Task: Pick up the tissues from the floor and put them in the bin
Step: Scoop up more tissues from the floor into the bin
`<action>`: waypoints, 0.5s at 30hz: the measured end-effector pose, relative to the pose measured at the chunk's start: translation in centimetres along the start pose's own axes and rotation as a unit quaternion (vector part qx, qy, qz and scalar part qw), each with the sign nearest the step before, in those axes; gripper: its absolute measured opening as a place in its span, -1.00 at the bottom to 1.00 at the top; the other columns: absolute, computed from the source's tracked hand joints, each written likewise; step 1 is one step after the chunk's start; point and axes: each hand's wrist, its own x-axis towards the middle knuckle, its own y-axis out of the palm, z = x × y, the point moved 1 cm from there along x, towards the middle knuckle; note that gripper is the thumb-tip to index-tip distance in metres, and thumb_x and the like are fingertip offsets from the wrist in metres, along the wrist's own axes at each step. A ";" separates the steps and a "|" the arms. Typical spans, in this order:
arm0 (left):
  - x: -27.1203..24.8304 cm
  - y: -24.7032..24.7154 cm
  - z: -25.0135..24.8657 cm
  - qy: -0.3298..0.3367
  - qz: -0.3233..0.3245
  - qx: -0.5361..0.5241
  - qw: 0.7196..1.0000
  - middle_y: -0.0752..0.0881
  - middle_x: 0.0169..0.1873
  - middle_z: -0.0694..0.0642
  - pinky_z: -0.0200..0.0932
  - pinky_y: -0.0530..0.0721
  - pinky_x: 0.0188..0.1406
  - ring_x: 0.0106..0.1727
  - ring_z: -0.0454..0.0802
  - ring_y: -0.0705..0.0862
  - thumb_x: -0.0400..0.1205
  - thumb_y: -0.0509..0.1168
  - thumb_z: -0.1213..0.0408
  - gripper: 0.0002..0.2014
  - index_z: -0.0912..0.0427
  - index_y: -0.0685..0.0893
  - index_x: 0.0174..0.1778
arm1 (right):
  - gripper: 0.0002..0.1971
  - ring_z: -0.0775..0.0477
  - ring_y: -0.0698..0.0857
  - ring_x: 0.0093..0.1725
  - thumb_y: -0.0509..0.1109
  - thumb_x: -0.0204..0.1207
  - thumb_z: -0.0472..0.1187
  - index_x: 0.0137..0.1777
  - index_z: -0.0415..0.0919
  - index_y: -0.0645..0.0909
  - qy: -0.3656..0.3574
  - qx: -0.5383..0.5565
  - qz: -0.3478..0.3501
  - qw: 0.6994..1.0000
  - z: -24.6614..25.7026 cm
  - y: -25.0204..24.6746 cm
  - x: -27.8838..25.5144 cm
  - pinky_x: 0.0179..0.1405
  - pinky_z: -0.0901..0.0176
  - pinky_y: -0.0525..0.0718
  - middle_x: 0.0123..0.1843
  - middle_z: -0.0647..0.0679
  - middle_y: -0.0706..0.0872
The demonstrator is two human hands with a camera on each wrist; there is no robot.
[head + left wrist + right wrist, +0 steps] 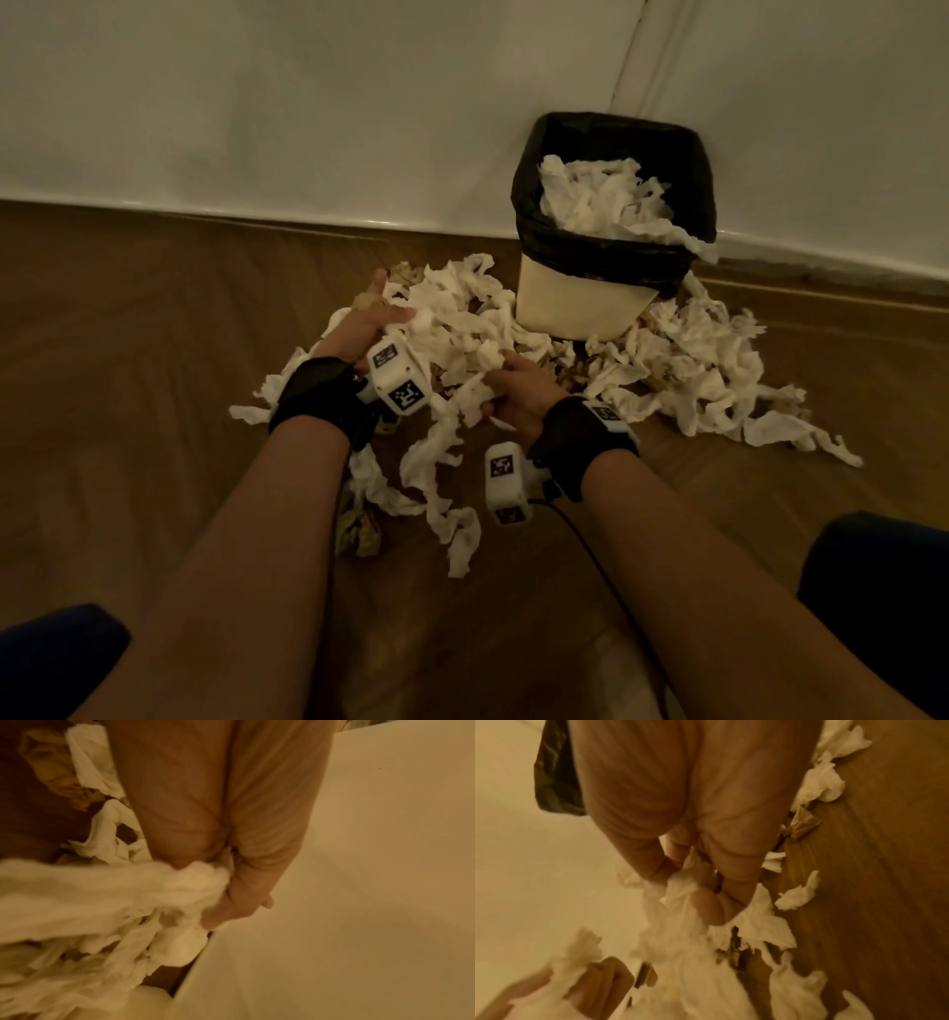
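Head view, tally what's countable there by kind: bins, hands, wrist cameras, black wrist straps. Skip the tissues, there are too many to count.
Bins: 1
Hands: 2, left hand and right hand, both gripping tissues
Wrist cameras: 2
Black wrist straps: 2
Total: 7

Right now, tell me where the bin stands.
In the head view the bin stands right of centre against the wall, beyond the right hand, tissues heaped around its base.
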 end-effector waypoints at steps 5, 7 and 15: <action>-1.0 0.0 -0.3 -0.049 0.016 -0.072 0.996 0.49 0.47 0.04 -0.26 0.68 -0.47 -0.35 -0.12 0.72 0.67 0.06 0.42 -0.37 -0.03 0.02 0.63 | -0.67 0.02 0.56 -0.60 0.03 0.69 -0.40 0.32 -0.07 0.41 0.020 0.113 -0.026 0.993 0.3 -0.6 -0.8 -0.72 0.37 0.47 -0.18 -0.16 0.61; -0.8 0.2 -0.2 -0.059 0.039 -0.160 0.985 0.60 0.37 0.13 -0.16 0.76 -0.20 0.05 -0.04 0.75 0.68 0.01 0.43 -0.42 -0.08 0.16 0.62 | -0.68 -0.01 0.63 -0.57 0.01 0.70 -0.40 0.31 -0.05 0.40 0.042 0.159 -0.048 0.985 0.1 -1.1 -1.0 -0.72 0.35 0.54 -0.13 -0.16 0.62; 0.0 0.3 0.5 -0.054 -0.015 -0.359 0.931 0.64 -0.46 0.04 -0.36 0.64 -0.46 -0.40 -0.20 0.56 0.69 0.08 0.45 -0.46 -0.29 0.35 0.46 | -0.69 0.09 0.35 -0.76 -0.05 0.66 -0.29 -0.30 -0.11 0.35 0.053 0.278 -0.025 0.959 0.6 -2.2 -1.4 -0.77 0.54 0.20 -0.46 -0.04 0.49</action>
